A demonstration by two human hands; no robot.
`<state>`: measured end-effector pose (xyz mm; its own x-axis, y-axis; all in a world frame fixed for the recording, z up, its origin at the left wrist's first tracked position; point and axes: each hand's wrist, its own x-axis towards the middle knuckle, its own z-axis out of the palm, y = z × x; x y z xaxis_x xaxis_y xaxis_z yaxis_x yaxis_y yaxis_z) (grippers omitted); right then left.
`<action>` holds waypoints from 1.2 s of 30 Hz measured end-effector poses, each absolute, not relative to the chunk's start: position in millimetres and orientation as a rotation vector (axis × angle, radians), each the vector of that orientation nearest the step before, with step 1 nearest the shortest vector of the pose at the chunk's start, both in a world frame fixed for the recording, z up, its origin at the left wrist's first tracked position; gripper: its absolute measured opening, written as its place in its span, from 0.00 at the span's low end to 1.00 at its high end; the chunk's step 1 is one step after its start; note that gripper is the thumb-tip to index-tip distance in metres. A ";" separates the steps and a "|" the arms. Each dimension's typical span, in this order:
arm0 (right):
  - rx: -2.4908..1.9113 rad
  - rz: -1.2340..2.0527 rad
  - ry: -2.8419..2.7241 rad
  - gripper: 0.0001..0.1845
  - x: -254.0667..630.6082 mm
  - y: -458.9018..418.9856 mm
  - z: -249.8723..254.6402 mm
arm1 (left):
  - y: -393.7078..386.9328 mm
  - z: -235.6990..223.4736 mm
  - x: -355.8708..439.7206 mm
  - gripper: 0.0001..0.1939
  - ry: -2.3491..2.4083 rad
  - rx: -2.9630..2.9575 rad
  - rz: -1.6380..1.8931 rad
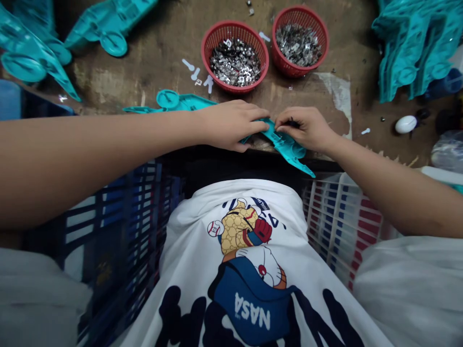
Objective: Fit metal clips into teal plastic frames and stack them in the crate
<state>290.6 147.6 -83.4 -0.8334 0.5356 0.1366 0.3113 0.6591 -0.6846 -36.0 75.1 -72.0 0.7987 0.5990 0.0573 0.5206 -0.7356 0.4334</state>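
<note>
A long teal plastic tray (pixel 181 102) lies along the near edge of the worn wooden table (pixel 152 58). My left hand (pixel 231 124) rests palm down on its middle, fingers curled over it and pressing it. My right hand (pixel 307 127) is pinched at the tray's right part, its fingertips closed on a small dark piece that I cannot make out. The tray's right end (pixel 289 149) sticks out past the table edge, below my right hand.
Two red mesh baskets (pixel 213 41) (pixel 323 31) of small metal parts stand at the back. Small white plastic pieces (pixel 197 72) lie beside them. Stacks of teal trays (pixel 412 53) (pixel 32 58) sit right and left. A white oval object (pixel 405 124) lies at right. Slatted crates (pixel 340 217) flank my lap.
</note>
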 end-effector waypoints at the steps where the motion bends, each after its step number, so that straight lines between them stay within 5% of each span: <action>1: -0.668 0.964 -2.552 0.16 290.8 147.7 -83.7 | 75.2 -72.2 -35.9 0.39 0.845 2.592 0.267; 36: -0.480 0.826 -2.646 0.19 288.0 155.0 -84.8 | 71.3 -68.5 -36.6 0.37 0.892 2.691 0.157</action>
<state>288.0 155.0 -84.8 -0.8900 0.4069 0.2057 0.2178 0.7757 -0.5923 -36.6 71.3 -68.5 0.8012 0.5983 0.0093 0.5653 -0.7620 0.3160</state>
